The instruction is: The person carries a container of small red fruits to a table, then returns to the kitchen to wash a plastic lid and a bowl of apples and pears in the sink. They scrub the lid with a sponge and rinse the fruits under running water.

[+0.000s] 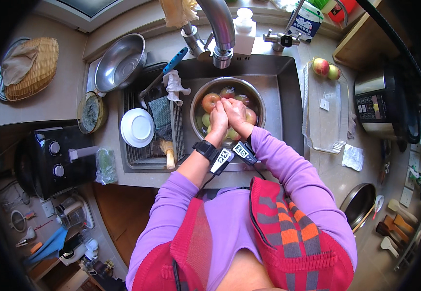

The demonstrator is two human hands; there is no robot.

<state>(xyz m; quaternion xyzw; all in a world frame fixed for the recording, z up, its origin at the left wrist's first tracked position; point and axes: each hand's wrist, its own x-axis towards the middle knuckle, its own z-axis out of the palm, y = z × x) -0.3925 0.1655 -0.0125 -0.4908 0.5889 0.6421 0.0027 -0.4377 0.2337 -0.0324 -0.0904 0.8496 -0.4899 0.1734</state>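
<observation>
Left hand (218,119) and right hand (236,115) joined over a metal bowl (194,115) of apples (227,92) in the sink (282,104).
The fingers meet in a cupped grip — whether anything is enclosed between them cannot be told. A red apple (210,102) lies in the bowl just beyond the left hand, toward the far left; that hand is the nearer. Round in outline, it presents no clear long axis. A pinkish apple (251,117) sits just beside the right hand.
</observation>
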